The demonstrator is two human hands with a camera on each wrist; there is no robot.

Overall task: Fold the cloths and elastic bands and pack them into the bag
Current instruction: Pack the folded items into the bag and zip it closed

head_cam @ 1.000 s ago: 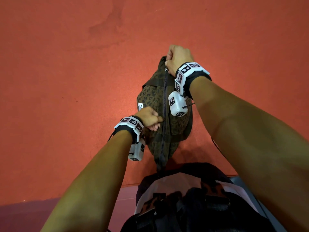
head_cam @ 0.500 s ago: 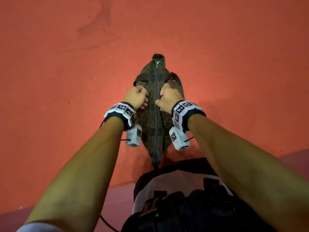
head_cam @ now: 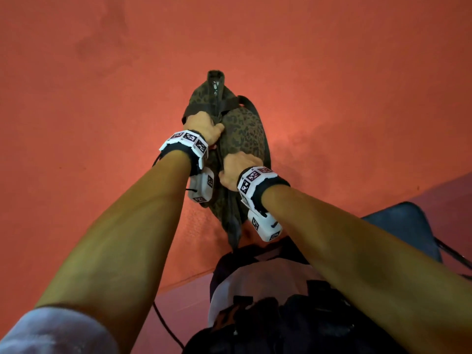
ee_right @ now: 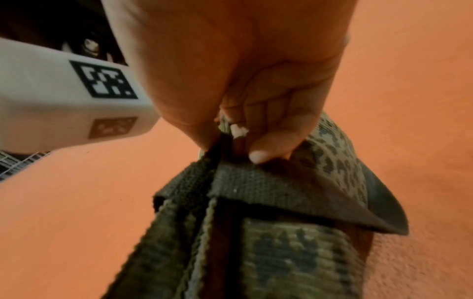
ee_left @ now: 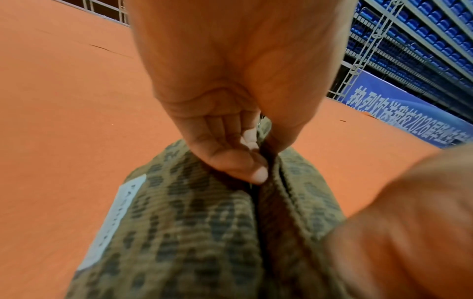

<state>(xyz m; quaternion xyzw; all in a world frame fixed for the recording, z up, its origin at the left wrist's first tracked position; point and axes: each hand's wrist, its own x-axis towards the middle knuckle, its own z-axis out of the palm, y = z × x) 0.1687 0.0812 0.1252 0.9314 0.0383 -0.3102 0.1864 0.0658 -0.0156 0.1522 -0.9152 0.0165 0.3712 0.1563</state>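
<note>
A leopard-print bag (head_cam: 246, 134) stands on the orange floor in front of me, its zip (head_cam: 216, 89) running away from me and closed, with the pull at the far end. My left hand (head_cam: 204, 126) pinches the fabric beside the zip towards the far end; the left wrist view shows the left hand (ee_left: 256, 159) with thumb and curled fingers clamped on that seam of the bag (ee_left: 192, 232). My right hand (head_cam: 233, 169) grips the top nearer to me, and in the right wrist view the right hand (ee_right: 243, 139) pinches the bag (ee_right: 281, 252) just above a dark webbing strap (ee_right: 256, 188). No cloths or elastic bands show.
The orange floor (head_cam: 102, 123) surrounds the bag. A purple strip (head_cam: 189, 292) lies near my body, with a black cable (head_cam: 166, 325) across it. A dark blue object (head_cam: 403, 226) sits at the right. Blue stadium seats and a banner (ee_left: 409, 101) stand far off.
My right hand left the zip pull at the far end and came back to the near part of the bag. My left hand moved forward along the zip. Both now grip the top.
</note>
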